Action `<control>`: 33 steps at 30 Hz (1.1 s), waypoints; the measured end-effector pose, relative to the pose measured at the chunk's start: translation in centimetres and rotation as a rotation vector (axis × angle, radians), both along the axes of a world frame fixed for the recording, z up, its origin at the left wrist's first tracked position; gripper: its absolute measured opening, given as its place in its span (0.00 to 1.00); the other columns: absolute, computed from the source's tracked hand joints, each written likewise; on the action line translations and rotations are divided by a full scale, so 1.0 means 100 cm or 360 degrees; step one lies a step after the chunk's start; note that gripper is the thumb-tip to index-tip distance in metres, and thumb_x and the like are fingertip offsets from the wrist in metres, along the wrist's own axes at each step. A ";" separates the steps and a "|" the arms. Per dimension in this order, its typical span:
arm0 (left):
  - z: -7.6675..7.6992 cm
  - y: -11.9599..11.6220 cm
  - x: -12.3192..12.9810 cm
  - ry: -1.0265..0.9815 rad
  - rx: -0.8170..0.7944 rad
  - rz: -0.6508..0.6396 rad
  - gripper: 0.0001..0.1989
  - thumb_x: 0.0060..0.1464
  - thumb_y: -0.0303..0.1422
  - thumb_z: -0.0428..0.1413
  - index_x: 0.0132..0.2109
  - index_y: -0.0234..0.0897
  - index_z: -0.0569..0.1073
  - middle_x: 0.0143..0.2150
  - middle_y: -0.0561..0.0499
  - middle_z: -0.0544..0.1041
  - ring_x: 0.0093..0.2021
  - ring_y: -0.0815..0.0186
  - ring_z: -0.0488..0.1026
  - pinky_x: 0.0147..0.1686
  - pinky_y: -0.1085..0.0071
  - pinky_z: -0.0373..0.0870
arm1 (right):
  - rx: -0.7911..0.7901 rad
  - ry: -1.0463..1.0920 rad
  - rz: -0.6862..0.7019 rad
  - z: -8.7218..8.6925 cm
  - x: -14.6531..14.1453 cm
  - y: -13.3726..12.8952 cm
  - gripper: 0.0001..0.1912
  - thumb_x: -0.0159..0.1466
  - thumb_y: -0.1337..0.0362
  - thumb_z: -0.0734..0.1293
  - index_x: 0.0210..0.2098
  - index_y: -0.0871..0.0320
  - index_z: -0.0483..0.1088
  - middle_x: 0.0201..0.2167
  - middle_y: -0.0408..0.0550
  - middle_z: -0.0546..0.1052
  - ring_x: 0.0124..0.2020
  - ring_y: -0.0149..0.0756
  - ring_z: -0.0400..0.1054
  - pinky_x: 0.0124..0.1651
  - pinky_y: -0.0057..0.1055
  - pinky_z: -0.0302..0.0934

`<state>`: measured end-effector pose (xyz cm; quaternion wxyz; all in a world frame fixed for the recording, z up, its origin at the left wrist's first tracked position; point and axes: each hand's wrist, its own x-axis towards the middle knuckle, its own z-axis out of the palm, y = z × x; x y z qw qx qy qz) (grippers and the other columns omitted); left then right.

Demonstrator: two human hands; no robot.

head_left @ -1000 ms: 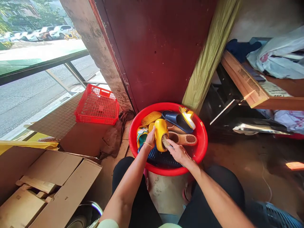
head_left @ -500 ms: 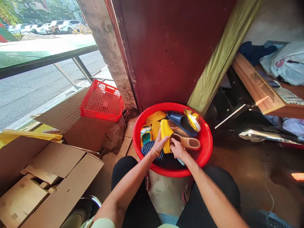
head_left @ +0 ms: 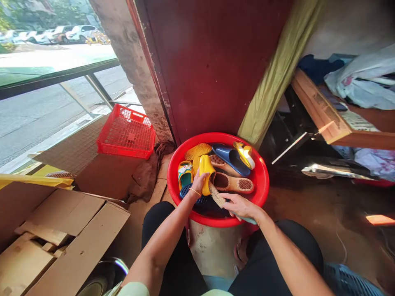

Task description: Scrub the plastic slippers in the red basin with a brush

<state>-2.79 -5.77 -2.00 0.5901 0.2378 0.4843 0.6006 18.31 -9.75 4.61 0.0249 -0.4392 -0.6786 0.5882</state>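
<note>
My left hand [head_left: 199, 183] is closed round a yellow slipper [head_left: 206, 169], tilted up over a red basin [head_left: 265, 193]. My right hand [head_left: 239, 204] grips a scrubbing brush [head_left: 217, 196] by its pale blue handle; the bristles point at the slipper's opening and seem to touch its edge. Around them in the basin lie a navy slipper [head_left: 231, 158], a tan slipper [head_left: 234, 183] with its brown sole showing, a yellow-and-white slipper [head_left: 245, 154], a yellow sole [head_left: 198, 151] and a teal-lined slipper [head_left: 185, 174]. Dark water seems to fill the basin's near side.
A red plastic crate [head_left: 127, 133] stands on cardboard at the left, beside a brown cloth [head_left: 145, 181]. An open cardboard box [head_left: 77, 242] holds wooden pieces at the lower left. A dark red door [head_left: 216, 65] rises behind the basin; a wooden shelf [head_left: 339, 119] juts in at the right.
My right hand has drawn back toward me and to the right, so the brush's bristles now show outside the slipper. The view has shifted slightly to the right.
</note>
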 end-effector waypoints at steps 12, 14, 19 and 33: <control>0.005 -0.004 -0.002 0.0147 0.0141 -0.0033 0.42 0.44 0.35 0.68 0.66 0.37 0.65 0.47 0.45 0.79 0.44 0.58 0.77 0.43 0.67 0.75 | 0.0056 0.0018 -0.0021 0.002 -0.019 0.015 0.28 0.68 0.60 0.60 0.66 0.51 0.63 0.20 0.35 0.69 0.14 0.24 0.60 0.18 0.19 0.54; 0.005 0.001 -0.011 0.0178 0.0136 0.0020 0.43 0.43 0.35 0.68 0.67 0.37 0.65 0.47 0.45 0.79 0.44 0.59 0.77 0.44 0.66 0.74 | -0.0007 -0.0001 0.0085 0.006 -0.008 0.008 0.30 0.66 0.61 0.62 0.67 0.52 0.62 0.20 0.35 0.69 0.15 0.24 0.60 0.19 0.19 0.55; -0.006 0.008 -0.011 0.0275 0.0044 -0.0126 0.49 0.40 0.35 0.70 0.69 0.37 0.63 0.48 0.45 0.79 0.44 0.59 0.76 0.47 0.64 0.73 | -0.0151 -0.0085 0.0192 0.008 0.037 0.001 0.30 0.65 0.58 0.65 0.66 0.52 0.64 0.19 0.36 0.69 0.18 0.27 0.61 0.21 0.21 0.55; -0.016 -0.016 -0.005 0.0487 0.0161 -0.0729 0.34 0.39 0.33 0.65 0.57 0.36 0.75 0.48 0.45 0.80 0.49 0.51 0.75 0.49 0.59 0.71 | 0.1242 -0.0901 -0.0149 -0.020 -0.011 0.035 0.29 0.72 0.60 0.57 0.72 0.43 0.54 0.48 0.52 0.80 0.46 0.43 0.76 0.47 0.34 0.67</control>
